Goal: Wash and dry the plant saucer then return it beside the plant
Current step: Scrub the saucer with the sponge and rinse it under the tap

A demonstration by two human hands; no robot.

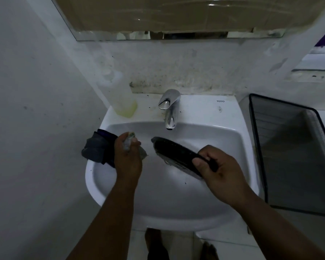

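Scrubbing stage: right hand (221,169) grips saucer (178,156) over sink (240,147), left hand (128,158) squeezes sponge (129,142); rinse, drying, return left.

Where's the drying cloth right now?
In the head view, the dark cloth is draped over the sink's left rim, just behind the left hand.

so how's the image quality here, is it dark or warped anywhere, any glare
Head view: dim overall, so the dark saucer in the right hand shows little detail; wide-angle bending curves the walls and the mesh basket at the edges; bright glare on the chrome tap and the mirror's taped covering; the left hand and its sponge look soft.
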